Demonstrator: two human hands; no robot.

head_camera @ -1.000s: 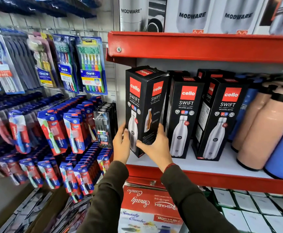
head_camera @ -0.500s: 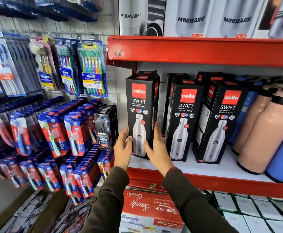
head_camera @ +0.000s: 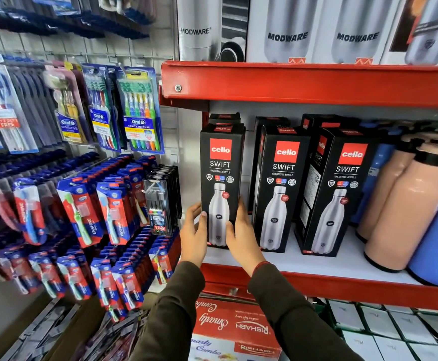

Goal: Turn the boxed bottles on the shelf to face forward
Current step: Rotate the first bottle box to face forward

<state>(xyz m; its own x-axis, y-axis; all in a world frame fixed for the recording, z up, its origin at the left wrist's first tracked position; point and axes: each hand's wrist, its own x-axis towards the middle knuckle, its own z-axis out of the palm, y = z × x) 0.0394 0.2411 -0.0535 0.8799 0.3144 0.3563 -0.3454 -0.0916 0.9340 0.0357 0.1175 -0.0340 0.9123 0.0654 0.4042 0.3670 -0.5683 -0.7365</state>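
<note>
Squaring the left box [head_camera: 221, 183] at the left end of the shelf [head_camera: 317, 280]. Left hand [head_camera: 193, 235] flat against its left edge, right hand [head_camera: 241, 230] against its right edge, both clamping the lower half. Box upright on the shelf, front panel facing out. Seemingly finished here. Next, probably: letting go and shifting right. Middle box [head_camera: 280, 188] and right box [head_camera: 337, 194] angled, side panels showing; each wanting a small twist to face forward.

Black boxes [head_camera: 221, 183] read "cello SWIFT VACUSTEEL BOTTLE".
</note>
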